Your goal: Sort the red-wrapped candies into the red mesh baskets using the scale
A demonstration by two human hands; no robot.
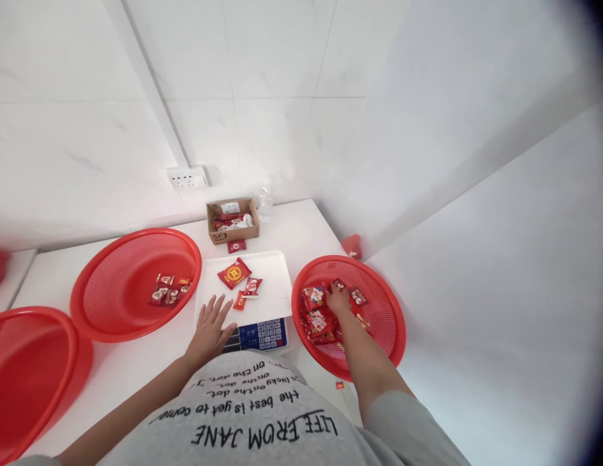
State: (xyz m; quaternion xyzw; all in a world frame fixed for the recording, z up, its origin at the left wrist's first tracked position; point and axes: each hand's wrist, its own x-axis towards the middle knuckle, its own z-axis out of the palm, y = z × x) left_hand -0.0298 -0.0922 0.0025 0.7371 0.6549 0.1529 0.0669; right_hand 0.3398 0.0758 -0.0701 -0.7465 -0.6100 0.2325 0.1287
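My left hand (214, 327) lies open, fingers spread, at the near left edge of the white tray (274, 268) of a weighing scale. On that tray are a large red packet with a yellow emblem (234, 273), a red-and-white packet (252, 287) and a small orange-red packet (239, 300). My right hand (339, 301) reaches down into the right red basket (393, 330), its fingers curled around a small red snack packet (339, 284). Beside it lie larger red packets (318, 321) and another small packet (358, 296). The fingertips are partly hidden.
A second red basket (107, 285) with several small packets (170, 290) stands left of the scale. Another red basket (34, 382) is nearer left. Behind the tray sit a cardboard box (236, 234), a red packet (237, 246) and a clear bottle (265, 204). The scale's keypad (265, 334) faces me.
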